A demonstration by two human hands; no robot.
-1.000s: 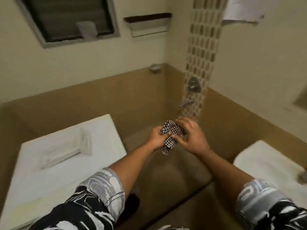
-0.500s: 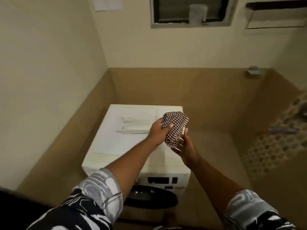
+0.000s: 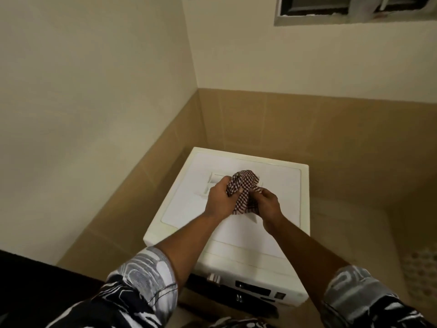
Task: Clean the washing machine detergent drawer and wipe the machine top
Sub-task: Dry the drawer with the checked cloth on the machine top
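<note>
My left hand and right hand both curl tight round the bunched checked cloth, held between them over the middle of the washing machine top. I cannot tell whether it touches. Just behind the cloth, partly hidden, the white detergent drawer lies on that top, its long side across the machine's width. The machine's left and back edges sit near the tiled wall. Bare floor opens to its right.
</note>
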